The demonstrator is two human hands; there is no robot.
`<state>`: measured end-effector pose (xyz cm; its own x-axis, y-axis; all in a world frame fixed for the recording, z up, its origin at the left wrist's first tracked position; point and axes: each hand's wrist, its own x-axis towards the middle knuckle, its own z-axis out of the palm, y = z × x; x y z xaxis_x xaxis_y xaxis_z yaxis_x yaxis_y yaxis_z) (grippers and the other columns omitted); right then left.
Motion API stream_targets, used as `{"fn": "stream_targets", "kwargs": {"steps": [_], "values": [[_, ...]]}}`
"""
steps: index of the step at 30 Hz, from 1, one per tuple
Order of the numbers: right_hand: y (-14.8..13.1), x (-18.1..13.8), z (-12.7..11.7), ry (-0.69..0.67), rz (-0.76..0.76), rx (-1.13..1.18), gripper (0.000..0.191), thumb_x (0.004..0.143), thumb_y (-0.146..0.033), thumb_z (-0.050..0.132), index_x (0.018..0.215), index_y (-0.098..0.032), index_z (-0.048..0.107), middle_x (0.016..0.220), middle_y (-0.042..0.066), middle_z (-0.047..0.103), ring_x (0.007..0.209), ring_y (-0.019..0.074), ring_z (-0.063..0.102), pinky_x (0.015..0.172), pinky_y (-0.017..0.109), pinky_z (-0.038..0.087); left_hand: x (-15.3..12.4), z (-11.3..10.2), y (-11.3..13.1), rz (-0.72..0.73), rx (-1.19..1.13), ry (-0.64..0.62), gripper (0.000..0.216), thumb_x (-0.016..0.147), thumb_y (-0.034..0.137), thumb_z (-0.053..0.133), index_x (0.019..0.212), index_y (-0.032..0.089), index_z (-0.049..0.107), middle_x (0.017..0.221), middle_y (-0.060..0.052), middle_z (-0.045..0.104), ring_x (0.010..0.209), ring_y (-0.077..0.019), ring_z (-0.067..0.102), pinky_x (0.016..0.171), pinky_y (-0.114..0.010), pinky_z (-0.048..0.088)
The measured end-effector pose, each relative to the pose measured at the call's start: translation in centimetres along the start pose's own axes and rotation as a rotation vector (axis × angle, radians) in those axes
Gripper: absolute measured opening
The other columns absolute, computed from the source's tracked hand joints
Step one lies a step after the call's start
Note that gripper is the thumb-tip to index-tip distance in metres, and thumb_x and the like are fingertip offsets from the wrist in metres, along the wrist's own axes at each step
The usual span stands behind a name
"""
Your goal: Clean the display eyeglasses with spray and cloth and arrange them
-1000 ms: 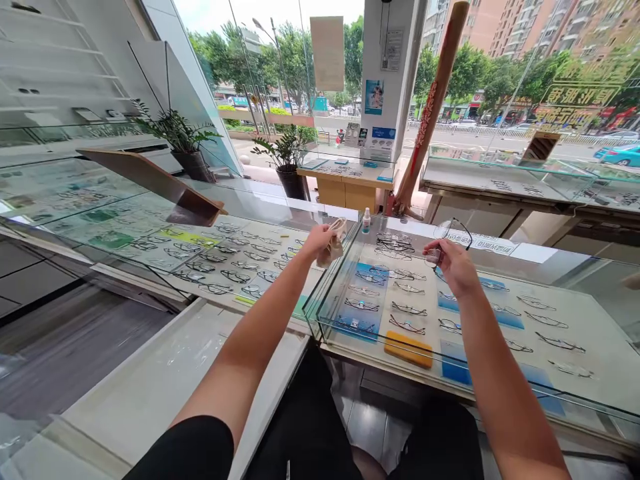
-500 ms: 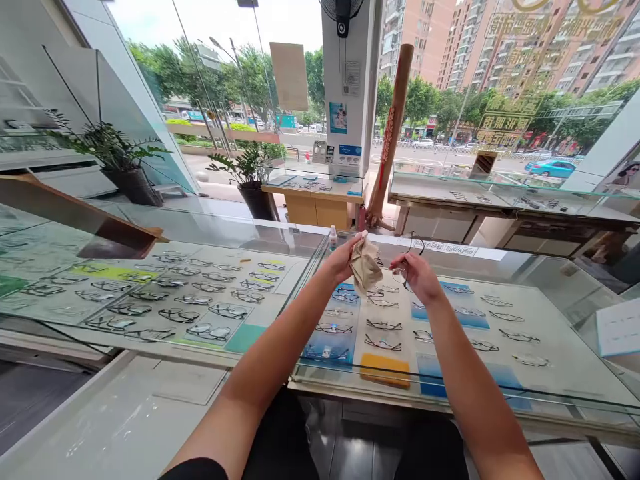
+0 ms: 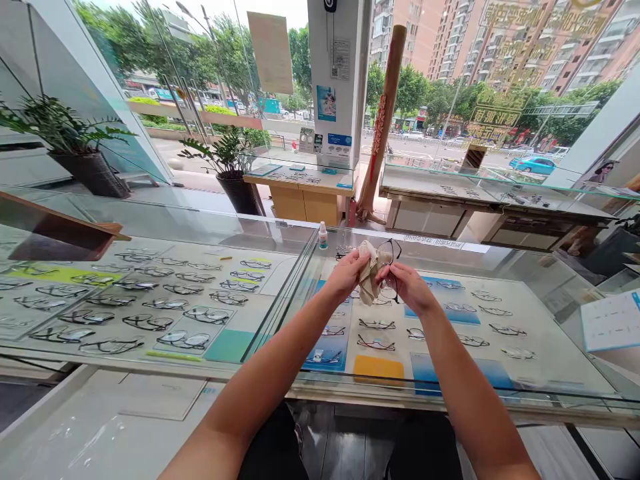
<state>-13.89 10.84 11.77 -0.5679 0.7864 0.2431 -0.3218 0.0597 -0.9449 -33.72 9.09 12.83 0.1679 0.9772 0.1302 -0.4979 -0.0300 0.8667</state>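
Observation:
A crumpled beige cloth is gripped in my left hand, its folds hanging below the fingers. My right hand pinches a pair of dark thin-framed eyeglasses, held edge-up with the lenses partly hidden by cloth and fingers. Cloth and glasses meet, or nearly so, between the two hands above the glass display case. Behind them on the glass top stands a small white bottle with a label.
Several pairs of glasses lie inside the display case below, on white and blue panels, near a yellow cloth-like square. On the left, another glass case holds more frames. A white card stand is at the right. An open drawer lies front left.
My hands have come together, bringing the eyeglasses leftward to the cloth. The camera view has shifted a little to the right and down.

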Motion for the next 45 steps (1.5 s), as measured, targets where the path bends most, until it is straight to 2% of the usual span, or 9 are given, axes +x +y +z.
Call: {"fn": "stream_targets", "kwargs": {"steps": [4,10,18,22,25,30,35,39,45], "values": [[0.0,-0.2,0.4,-0.015,0.029,0.01,0.03,0.098,-0.05,0.074,0.091,-0.021,0.079,0.099,0.008,0.077,0.097,0.0223,0.068,0.094,0.036,0.054,-0.3,0.6,0.5,0.024,0.025,-0.049,0.053,0.074,0.053,0.097,0.095,0.017,0.065,0.074,0.0,0.07,0.062,-0.0147,0.063,0.064,-0.027,0.049],[0.0,-0.3,0.8,-0.044,0.06,-0.017,0.033,0.097,-0.052,0.076,0.089,-0.021,0.08,0.095,0.008,0.077,0.096,0.0226,0.069,0.095,0.035,0.053,-0.5,0.3,0.0,-0.02,0.068,-0.178,0.046,0.084,0.056,0.089,0.087,0.016,0.066,0.062,-0.001,0.065,0.053,-0.0136,0.058,0.061,-0.028,0.048],[-0.1,-0.4,1.3,-0.055,0.093,-0.02,0.035,0.095,-0.054,0.077,0.083,-0.021,0.078,0.09,0.009,0.077,0.093,0.0252,0.07,0.094,0.039,0.055,-0.8,0.4,0.1,-0.086,-0.004,-0.257,0.051,0.085,0.048,0.09,0.115,0.009,0.076,0.07,-0.003,0.068,0.056,-0.0101,0.059,0.062,-0.023,0.047],[-0.1,-0.4,1.2,-0.027,0.073,-0.017,0.034,0.095,-0.053,0.076,0.083,-0.021,0.078,0.09,0.008,0.076,0.093,0.025,0.07,0.093,0.038,0.056,-0.9,0.6,0.3,-0.077,0.021,-0.228,0.04,0.086,0.047,0.089,0.095,0.012,0.074,0.07,-0.004,0.069,0.057,-0.0114,0.06,0.061,-0.025,0.048],[-0.1,-0.4,1.1,-0.034,0.062,-0.016,0.033,0.095,-0.051,0.076,0.084,-0.021,0.078,0.089,0.007,0.075,0.091,0.0239,0.069,0.093,0.037,0.055,-0.9,0.6,0.2,-0.06,0.044,-0.188,0.04,0.087,0.048,0.088,0.083,0.014,0.068,0.069,-0.005,0.07,0.056,-0.0127,0.062,0.06,-0.026,0.049],[-0.2,-0.4,1.2,-0.05,0.039,-0.024,0.033,0.096,-0.053,0.075,0.083,-0.022,0.076,0.09,0.007,0.074,0.091,0.0241,0.068,0.093,0.037,0.055,-0.7,0.5,-0.1,-0.011,0.047,-0.131,0.04,0.087,0.05,0.088,0.089,0.016,0.066,0.065,-0.002,0.07,0.052,-0.0146,0.063,0.056,-0.027,0.048],[-0.3,-0.4,1.1,-0.045,0.043,-0.042,0.034,0.096,-0.053,0.075,0.083,-0.022,0.076,0.091,0.007,0.075,0.092,0.025,0.069,0.093,0.038,0.055,-0.6,0.7,-0.2,-0.017,0.007,-0.04,0.05,0.077,0.051,0.095,0.095,0.018,0.063,0.068,0.0,0.071,0.05,-0.0142,0.063,0.056,-0.027,0.049],[-0.2,-0.4,1.0,-0.045,0.044,-0.026,0.034,0.096,-0.053,0.076,0.082,-0.022,0.076,0.088,0.007,0.074,0.091,0.024,0.069,0.091,0.037,0.055,-0.9,0.9,0.0,-0.051,0.016,-0.129,0.048,0.081,0.055,0.091,0.087,0.016,0.065,0.062,-0.001,0.067,0.052,-0.0133,0.061,0.059,-0.027,0.048],[-0.2,-0.4,1.0,-0.022,0.079,-0.045,0.038,0.093,-0.057,0.077,0.08,-0.022,0.075,0.089,0.009,0.076,0.095,0.0267,0.07,0.094,0.04,0.056,-1.1,0.9,0.4,-0.051,0.027,-0.214,0.041,0.083,0.045,0.092,0.095,0.017,0.065,0.071,-0.002,0.069,0.057,-0.0117,0.06,0.062,-0.026,0.048]]}}
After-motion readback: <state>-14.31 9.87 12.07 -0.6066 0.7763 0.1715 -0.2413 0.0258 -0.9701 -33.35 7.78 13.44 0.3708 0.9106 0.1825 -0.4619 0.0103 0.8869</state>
